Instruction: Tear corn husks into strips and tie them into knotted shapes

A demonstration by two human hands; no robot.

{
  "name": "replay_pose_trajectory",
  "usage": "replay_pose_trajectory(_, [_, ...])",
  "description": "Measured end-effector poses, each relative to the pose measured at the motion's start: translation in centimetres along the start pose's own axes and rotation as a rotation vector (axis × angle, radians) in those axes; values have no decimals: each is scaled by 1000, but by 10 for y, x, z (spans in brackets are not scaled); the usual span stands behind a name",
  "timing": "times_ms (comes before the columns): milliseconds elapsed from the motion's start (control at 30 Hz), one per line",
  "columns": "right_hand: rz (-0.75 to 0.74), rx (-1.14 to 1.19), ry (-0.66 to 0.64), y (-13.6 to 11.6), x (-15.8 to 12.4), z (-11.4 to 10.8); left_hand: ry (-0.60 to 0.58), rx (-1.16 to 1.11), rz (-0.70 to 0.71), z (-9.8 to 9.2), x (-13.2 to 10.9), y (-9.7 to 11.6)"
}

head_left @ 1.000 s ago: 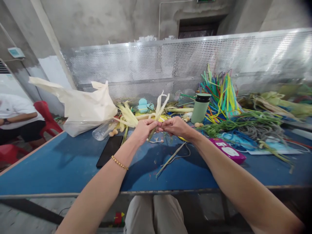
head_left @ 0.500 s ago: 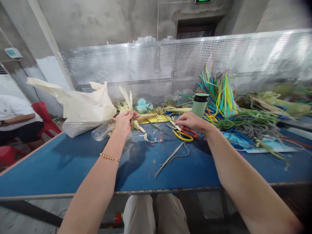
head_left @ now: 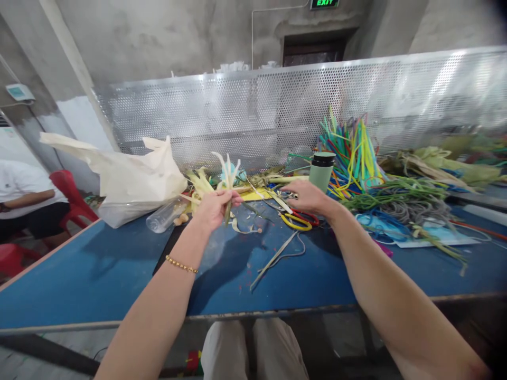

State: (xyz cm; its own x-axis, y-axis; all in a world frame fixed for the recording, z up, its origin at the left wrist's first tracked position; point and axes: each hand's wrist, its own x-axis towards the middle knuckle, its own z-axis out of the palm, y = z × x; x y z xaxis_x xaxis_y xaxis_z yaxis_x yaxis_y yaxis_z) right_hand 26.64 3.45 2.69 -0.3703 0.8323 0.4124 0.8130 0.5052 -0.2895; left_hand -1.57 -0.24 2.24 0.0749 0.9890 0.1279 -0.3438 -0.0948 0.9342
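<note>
My left hand (head_left: 213, 209) is closed around the stem end of a bunch of pale leaf strips (head_left: 228, 174), held upright above the blue table (head_left: 99, 269). My right hand (head_left: 307, 196) reaches forward over the table, palm down, fingers partly spread, just above scissors with yellow and red handles (head_left: 298, 219) and a loose pale strip. I cannot see anything gripped in it. A gold bracelet (head_left: 181, 264) is on my left wrist.
A cream bag (head_left: 130, 177) and a clear bottle (head_left: 160, 217) lie at the left. A green flask (head_left: 320, 171), coloured strips (head_left: 350, 153) and green cords (head_left: 400, 195) crowd the right. A perforated metal screen (head_left: 277, 105) backs the table. A seated person (head_left: 27, 203) is far left.
My hands were together on the leaf bunch. They parted: the left kept the bunch and tilted it, the right moved out to the scissors.
</note>
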Motion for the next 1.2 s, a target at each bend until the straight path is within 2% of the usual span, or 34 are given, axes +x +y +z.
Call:
replay_pose_trajectory(33, [-39,111,1,-14,1,5,-35,10,-40,3,-2,-3])
replay_pose_trajectory(133, [-134,558,-224,-52,3,24,-97,-1,-99,10,-5,-10])
replay_pose_trajectory(200, [-152,804,-264,-66,1,38,-117,-13,-119,13,-5,-13])
replay_pose_trajectory(300, [-35,1003,-237,-72,-2,51,-134,-24,-139,14,-4,-16])
replay_pose_trajectory(433, [177,1127,-271,-73,-6,46,-112,-16,-141,14,-5,-17])
replay_pose_trajectory(633, [272,1058,-290,-69,-6,29,-82,88,-142,16,-6,-16])
replay_pose_trajectory(767, [182,689,-106,-64,-1,35,-59,292,-62,15,-5,-20])
replay_pose_trajectory(833, [112,575,-51,-67,-1,41,-93,376,-12,14,-4,-24])
replay_pose_trajectory(933, [165,689,-94,-82,-4,50,-165,420,17,17,-6,-30])
replay_pose_trajectory(1033, [278,809,80,-96,-5,59,-158,445,13,19,-7,-33])
replay_pose_trajectory(1100, [253,824,188,-99,-4,63,-150,452,18,20,-7,-34])
replay_pose_trajectory(1200, [181,796,277,-100,-1,66,-152,444,17,21,-5,-34])
